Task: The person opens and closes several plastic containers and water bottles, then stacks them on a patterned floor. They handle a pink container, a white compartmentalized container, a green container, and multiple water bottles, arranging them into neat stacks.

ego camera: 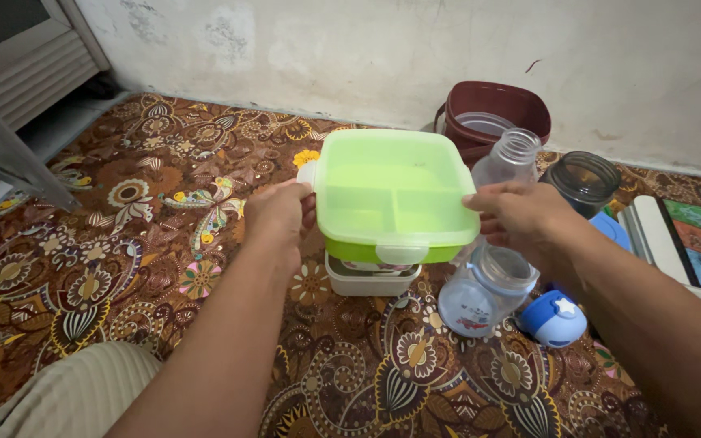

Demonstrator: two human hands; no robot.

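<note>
Green lidded lunch box [391, 195] gripped between both hands, left [277, 215] and right [521, 219], above white container [367, 280].

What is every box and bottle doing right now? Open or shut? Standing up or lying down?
green lunch box: lid on, lifted off the floor, gripped on both sides
left hand: gripping the box's left side
right hand: gripping the box's right edge
white container: on the floor under the box
clear bottle: lying on its side, no cap
blue cap: off, on the floor
dark jar: upright, open
maroon bucket: upright, open
</note>
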